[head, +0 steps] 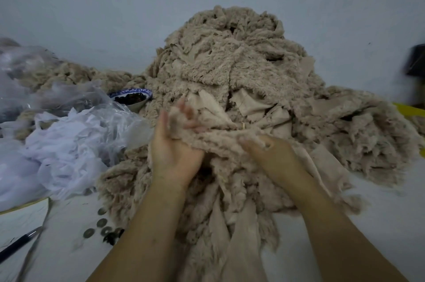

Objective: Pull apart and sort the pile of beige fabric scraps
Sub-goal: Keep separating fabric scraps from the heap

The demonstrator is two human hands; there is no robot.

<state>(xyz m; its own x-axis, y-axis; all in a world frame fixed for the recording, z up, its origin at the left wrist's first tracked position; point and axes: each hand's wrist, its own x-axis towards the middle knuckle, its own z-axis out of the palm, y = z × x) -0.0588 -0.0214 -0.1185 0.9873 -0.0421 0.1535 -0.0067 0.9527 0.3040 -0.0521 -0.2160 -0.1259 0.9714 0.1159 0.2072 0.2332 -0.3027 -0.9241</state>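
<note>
A tall pile of beige fleecy fabric scraps (pixel 241 63) rises against the wall and spreads down to the table's front. A long beige strip (pixel 218 139) stretches between my hands. My left hand (pixel 174 143) is palm up at the pile's near side, with one end of the strip lying across its palm and fingers. My right hand (pixel 269 155) grips the strip's other end from above, its fingertips buried in the fleece. More scraps hang below my wrists toward me.
White tissue-like fabric (pixel 57 155) and clear plastic bags (pixel 46 88) lie at the left. A blue-rimmed bowl (pixel 132 97) of dark bits stands beside the pile. Several coins (pixel 101 224), a pen (pixel 18 245) and a yellow object (pixel 411 109) are on the white table.
</note>
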